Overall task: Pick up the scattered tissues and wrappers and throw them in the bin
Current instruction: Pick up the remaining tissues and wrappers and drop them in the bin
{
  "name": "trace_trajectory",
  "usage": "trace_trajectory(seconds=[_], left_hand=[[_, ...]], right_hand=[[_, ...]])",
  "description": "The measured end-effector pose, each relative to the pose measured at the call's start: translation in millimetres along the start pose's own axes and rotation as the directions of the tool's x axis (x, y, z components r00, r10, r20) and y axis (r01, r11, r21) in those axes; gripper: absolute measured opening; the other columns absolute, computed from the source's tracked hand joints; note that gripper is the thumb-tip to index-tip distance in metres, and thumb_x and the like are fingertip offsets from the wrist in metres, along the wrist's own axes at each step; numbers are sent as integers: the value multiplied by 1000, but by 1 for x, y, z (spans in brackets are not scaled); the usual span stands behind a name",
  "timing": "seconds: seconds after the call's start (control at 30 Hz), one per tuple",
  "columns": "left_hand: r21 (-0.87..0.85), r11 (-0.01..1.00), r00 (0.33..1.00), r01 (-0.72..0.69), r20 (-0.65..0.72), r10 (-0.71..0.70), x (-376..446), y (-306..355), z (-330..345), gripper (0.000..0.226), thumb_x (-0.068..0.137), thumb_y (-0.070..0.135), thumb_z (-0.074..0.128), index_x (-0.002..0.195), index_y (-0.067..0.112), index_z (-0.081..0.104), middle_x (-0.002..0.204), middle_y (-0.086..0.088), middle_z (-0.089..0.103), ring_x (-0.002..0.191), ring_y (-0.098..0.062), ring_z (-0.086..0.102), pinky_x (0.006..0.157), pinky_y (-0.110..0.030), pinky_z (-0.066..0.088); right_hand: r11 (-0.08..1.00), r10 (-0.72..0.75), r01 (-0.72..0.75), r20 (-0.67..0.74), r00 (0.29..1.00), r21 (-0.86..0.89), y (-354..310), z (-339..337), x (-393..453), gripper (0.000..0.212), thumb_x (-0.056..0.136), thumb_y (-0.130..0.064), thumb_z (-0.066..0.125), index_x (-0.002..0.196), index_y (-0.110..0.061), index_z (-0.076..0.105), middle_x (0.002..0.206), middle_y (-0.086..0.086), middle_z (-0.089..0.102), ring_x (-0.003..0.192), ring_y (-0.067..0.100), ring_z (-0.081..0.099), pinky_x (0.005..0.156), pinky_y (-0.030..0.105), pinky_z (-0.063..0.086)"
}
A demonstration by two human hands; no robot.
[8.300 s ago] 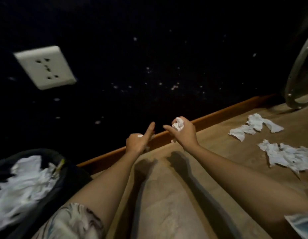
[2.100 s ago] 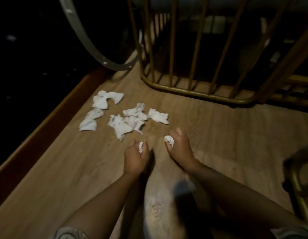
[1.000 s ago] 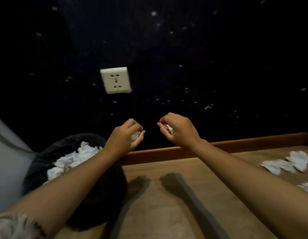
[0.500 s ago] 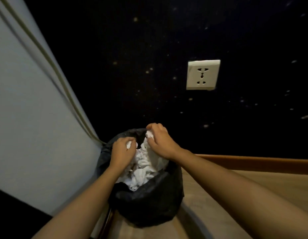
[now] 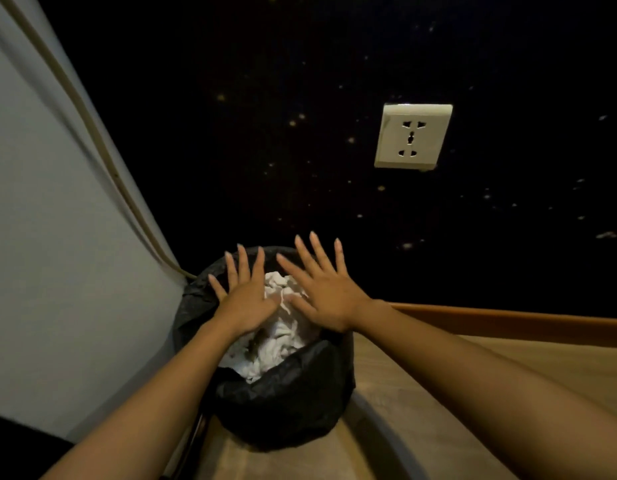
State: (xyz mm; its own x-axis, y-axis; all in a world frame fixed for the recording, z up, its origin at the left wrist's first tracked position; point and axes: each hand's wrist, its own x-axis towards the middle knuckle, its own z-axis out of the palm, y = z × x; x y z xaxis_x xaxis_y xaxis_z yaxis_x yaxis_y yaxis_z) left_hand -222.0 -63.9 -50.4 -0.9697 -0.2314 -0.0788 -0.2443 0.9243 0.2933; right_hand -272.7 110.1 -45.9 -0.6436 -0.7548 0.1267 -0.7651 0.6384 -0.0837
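A bin lined with a black bag (image 5: 286,403) stands on the wooden floor in the corner, heaped with crumpled white tissues (image 5: 272,344). My left hand (image 5: 246,296) and my right hand (image 5: 322,285) are both spread flat, palms down, over the top of the heap, fingers apart and holding nothing. The thumbs nearly meet above the tissues. I cannot tell whether the palms touch the pile. The scattered tissues on the floor are out of view.
A dark speckled wall rises behind the bin with a white power socket (image 5: 412,136) on it. A pale grey panel (image 5: 58,237) with a cable running down it stands to the left. A wooden skirting (image 5: 508,322) borders the floor (image 5: 386,427) at right.
Both hands held small tissue wads over the bin half a second ago; now the fingers are spread and empty, and the wads lie in the bin.
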Motion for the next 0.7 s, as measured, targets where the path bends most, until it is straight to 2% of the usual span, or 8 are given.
trace_trajectory(seconds=[0.1,0.2,0.3,0.33,0.4,0.43,0.5,0.7], left_hand=[[-227,963,895,-144,-444,29,-7,26,-5,77,81,37,53,150,21,22,162,-8,6,150,-25,-2,118,-52,-2],[-318,895,811,-313,-580,77,-7,63,-5,56,80,30,52,134,17,45,146,-7,39,138,-23,32,115,-47,28],[-300,809,786,-505,-548,286,-3,117,7,33,85,18,56,118,13,60,119,-3,61,113,-18,54,98,-42,46],[-292,779,777,-555,-517,359,-3,137,13,28,85,16,57,112,13,63,110,-1,65,105,-15,58,93,-40,49],[-229,745,755,-626,-416,506,-6,180,28,23,86,18,59,109,16,65,102,5,67,97,-10,62,89,-35,52],[-166,740,739,-652,-357,572,-8,203,37,23,87,22,59,109,18,64,101,7,67,96,-9,63,89,-33,52],[-20,711,694,-703,-240,679,-14,249,55,19,88,28,59,106,23,65,97,9,67,89,-7,63,85,-29,52],[59,576,577,-815,-8,817,-61,412,129,15,86,36,59,90,26,69,80,7,70,75,-7,65,72,-23,49]], right_hand=[[998,30,-21,-138,990,66,24,-23,-23,65,99,-51,32,155,-27,7,162,6,-10,147,25,-22,115,54,-17],[998,25,-13,-205,978,59,59,-36,-52,61,96,-38,46,151,-21,25,162,5,13,150,21,-3,119,55,-6],[999,-24,17,-184,983,-41,107,-49,-93,55,92,-27,54,144,-17,41,151,6,40,145,22,28,120,45,15],[999,-8,-2,-178,984,-53,123,-54,-109,48,92,-26,54,139,-17,48,141,7,53,135,24,45,113,41,31],[992,47,-68,-183,982,-108,155,-65,-147,30,95,-29,49,122,-21,59,106,5,71,98,26,67,79,38,52],[986,69,-97,-195,978,-138,172,-69,-168,25,96,-31,46,113,-22,62,90,3,72,81,27,69,64,37,51],[979,112,-152,-265,958,-138,205,-72,-213,27,93,-36,43,98,-21,65,71,2,69,62,26,66,50,34,49],[927,349,-374,-401,847,18,295,-64,-382,29,93,-37,49,73,-20,60,59,-2,61,52,20,59,46,31,43]])
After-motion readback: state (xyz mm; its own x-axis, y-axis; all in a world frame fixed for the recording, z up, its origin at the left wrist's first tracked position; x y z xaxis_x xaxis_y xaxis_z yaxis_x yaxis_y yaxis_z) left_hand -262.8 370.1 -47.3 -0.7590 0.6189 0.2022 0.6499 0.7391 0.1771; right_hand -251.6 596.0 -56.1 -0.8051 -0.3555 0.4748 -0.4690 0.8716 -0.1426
